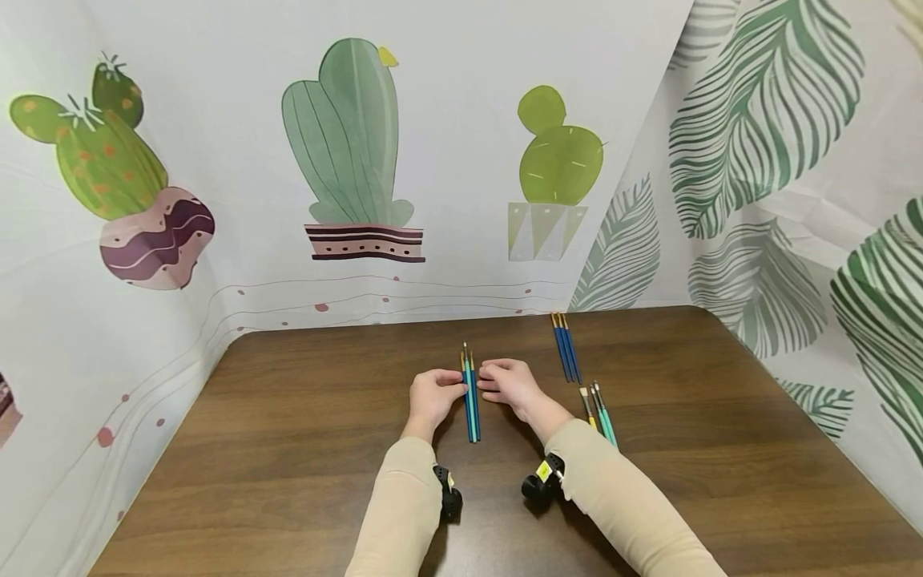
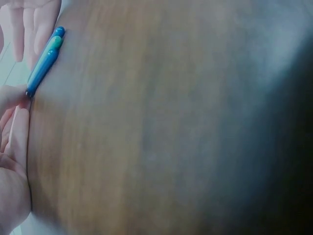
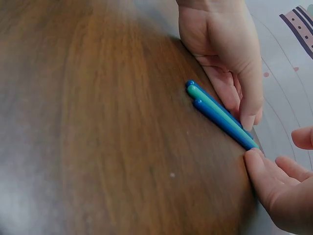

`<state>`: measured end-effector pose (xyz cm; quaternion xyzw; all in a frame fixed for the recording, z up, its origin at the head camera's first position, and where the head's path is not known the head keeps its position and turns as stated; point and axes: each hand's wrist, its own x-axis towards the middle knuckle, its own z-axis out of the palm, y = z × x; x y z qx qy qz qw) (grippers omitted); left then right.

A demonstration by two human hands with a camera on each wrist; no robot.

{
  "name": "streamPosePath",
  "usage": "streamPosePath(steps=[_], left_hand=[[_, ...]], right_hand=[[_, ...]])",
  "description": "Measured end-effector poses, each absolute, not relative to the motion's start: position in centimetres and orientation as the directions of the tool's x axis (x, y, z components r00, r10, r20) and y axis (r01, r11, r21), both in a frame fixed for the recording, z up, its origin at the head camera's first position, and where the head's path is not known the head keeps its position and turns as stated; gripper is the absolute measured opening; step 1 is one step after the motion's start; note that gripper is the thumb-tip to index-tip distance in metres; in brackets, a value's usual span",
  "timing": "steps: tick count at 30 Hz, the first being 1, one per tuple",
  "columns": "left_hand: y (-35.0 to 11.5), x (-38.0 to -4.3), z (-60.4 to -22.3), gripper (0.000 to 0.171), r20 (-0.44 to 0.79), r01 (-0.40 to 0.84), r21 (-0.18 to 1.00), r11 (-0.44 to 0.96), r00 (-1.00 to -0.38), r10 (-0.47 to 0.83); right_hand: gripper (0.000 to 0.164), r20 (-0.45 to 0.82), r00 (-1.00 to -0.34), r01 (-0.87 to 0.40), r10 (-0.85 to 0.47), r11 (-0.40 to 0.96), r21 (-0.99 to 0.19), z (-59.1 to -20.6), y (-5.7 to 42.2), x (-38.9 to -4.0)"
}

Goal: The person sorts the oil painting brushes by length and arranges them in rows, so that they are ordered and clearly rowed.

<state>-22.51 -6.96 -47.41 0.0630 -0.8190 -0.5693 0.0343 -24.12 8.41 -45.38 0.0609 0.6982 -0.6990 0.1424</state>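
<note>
Three slim paintbrushes lie side by side near the middle of the table, bristle ends pointing away: a teal brush (image 1: 469, 401) between two blue brushes (image 3: 217, 119). My left hand (image 1: 433, 394) is at their left side, its thumb and fingertips against the handles. On the other side is my right hand (image 1: 510, 383), fingers extended towards the brushes. In the right wrist view, a fingertip of the right hand (image 3: 281, 188) meets the near blue handle, while its thumb stands apart. The left wrist view shows the rounded handle ends (image 2: 45, 61) between both hands.
Three more blue brushes (image 1: 566, 349) lie together at the table's back edge. Nearer, beside my right forearm, are a yellow-handled brush (image 1: 590, 417) and teal-handled brushes (image 1: 604, 415), partly covered by the sleeve. Behind the brown table (image 1: 303, 417) hangs a cactus-print cloth (image 1: 461, 160).
</note>
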Motion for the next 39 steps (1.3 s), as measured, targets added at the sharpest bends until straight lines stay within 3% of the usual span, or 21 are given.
streamPosePath(steps=[13,21,39], left_hand=[[-6.9,-22.5,-47.5,0.018,-0.014,-0.059,0.94,0.336,-0.991,-0.137],[-6.9,-22.5,-47.4,0.017,-0.001,-0.049,0.939,0.339,-0.99,-0.141],[-7.1,-22.6,-47.4,0.017,0.031,-0.02,0.934,0.356,-0.99,-0.14]], right_hand=[[0.033,-0.293,-0.954,0.293,-0.067,0.017,-0.956,-45.7,7.7,-25.0],[0.028,-0.224,-0.972,0.219,-0.071,0.073,-0.973,-45.7,7.4,-25.0],[0.028,-0.103,-0.994,0.089,-0.022,0.348,-0.933,-45.5,5.9,-25.3]])
